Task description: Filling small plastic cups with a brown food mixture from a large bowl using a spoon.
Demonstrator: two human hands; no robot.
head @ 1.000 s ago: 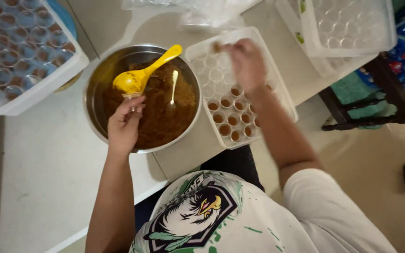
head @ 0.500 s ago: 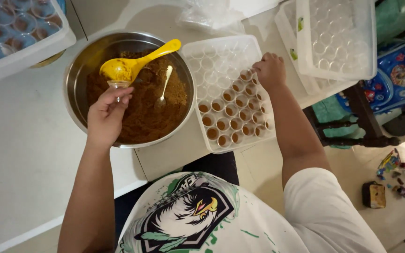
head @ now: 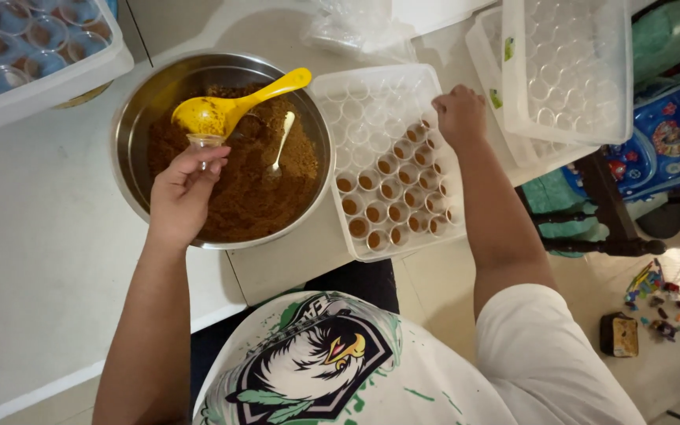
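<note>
White surface (head: 33, 236) fills the left of the head view, its front edge running just ahead of the person's chest; bare floor shows to the right, with a blue toy (head: 670, 142) and scattered bits (head: 655, 295) well apart from the work.

Progress, judged from how it lies: the white tray (head: 332, 94) holds rows of small cups; those nearest the person are filled with brown powder (head: 387, 212), the far rows look empty. Roughly half left.

Left hand (head: 182, 193) holds one small clear cup (head: 205, 143) over the steel bowl (head: 131, 118), fingers closed round it, just under the yellow scoop (head: 222, 110) that rests in the brown mix (head: 253, 197). A small white spoon (head: 279, 145) lies in the mix too.

Right hand (head: 460, 114) sits at the tray's far right edge, fingers curled together over the filled cups; can't tell if it pinches one.

Room: bowl and tray touch, tray overhangs the surface corner slightly. Another tray of filled cups (head: 80, 75) crowds top left; stacked empty trays (head: 568, 71) crowd top right, close beside the right hand. Free space is mostly lower left.
</note>
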